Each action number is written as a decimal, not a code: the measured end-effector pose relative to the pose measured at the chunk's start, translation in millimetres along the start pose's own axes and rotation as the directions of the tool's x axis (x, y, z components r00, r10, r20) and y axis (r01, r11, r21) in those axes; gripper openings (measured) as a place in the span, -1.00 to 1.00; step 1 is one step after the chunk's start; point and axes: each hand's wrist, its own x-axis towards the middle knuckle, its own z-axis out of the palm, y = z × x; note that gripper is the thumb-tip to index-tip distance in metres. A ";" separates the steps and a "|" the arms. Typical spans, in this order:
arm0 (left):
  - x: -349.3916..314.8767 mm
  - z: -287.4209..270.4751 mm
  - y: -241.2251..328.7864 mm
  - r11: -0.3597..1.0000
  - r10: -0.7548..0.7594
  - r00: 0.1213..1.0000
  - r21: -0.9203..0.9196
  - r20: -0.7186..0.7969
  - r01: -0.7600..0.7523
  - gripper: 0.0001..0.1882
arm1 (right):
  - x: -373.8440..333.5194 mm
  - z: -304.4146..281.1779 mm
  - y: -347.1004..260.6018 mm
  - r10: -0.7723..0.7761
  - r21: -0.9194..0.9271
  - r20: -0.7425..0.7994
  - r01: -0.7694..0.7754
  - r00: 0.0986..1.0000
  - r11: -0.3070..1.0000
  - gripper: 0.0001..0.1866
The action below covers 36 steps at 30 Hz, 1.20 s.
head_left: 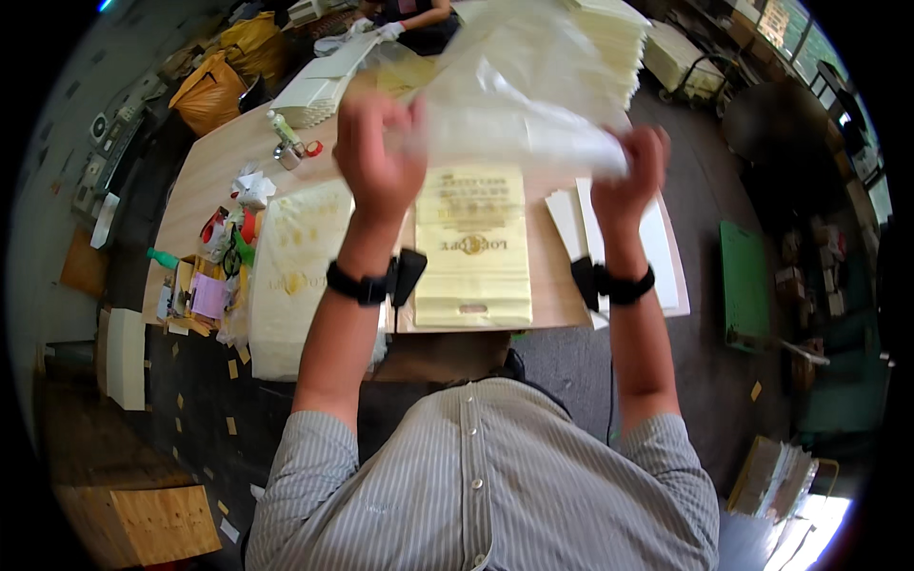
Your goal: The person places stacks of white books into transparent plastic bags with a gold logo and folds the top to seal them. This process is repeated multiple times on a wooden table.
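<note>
A clear plastic bag [519, 119], blurred by motion, is lifted over the far part of the table. One side of it is pinched in my left hand [379, 152], the other in my right hand [633, 171]. Beneath it a pale yellow printed bag [473, 285] with a handle slot lies flat, its slot toward me. To its left is a larger pile wrapped in translucent film [300, 247], with similar print showing through. White sheets of card [657, 271] lie under and beside my right forearm.
The wooden table [214, 157] holds a spray can [283, 126], red tape [314, 148] and a box of tools and scraps [195, 295] at left. Stacked pale sheets [609, 48] stand at the back. A gloved co-worker [409, 19] sits beyond.
</note>
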 end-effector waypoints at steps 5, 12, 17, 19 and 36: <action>-205.8 14.4 -89.8 0.855 -0.504 0.415 0.370 0.757 0.363 -0.91 | -202.7 2.8 173.7 0.500 -0.549 0.723 -0.043 0.477 0.835 -0.84; -87.4 20.2 -48.7 0.812 -0.568 0.757 0.368 0.322 0.453 -0.89 | -62.1 13.6 38.5 0.307 -0.056 0.399 -0.312 0.864 0.949 -0.84; -120.7 29.3 -32.3 0.868 -0.294 0.853 0.494 0.431 0.050 -0.94 | -109.8 18.3 67.7 0.281 -0.267 0.485 -0.166 0.828 0.949 -0.78; -194.1 29.2 -69.8 0.737 -0.635 0.490 0.659 0.597 0.153 -0.94 | -203.7 15.5 127.1 0.434 -0.441 0.759 -0.106 0.485 0.891 -0.64; -159.0 29.2 60.7 0.905 -0.028 0.857 0.377 0.514 -0.197 -0.77 | -137.9 20.5 47.7 0.054 0.143 0.548 -0.156 0.835 0.977 -0.80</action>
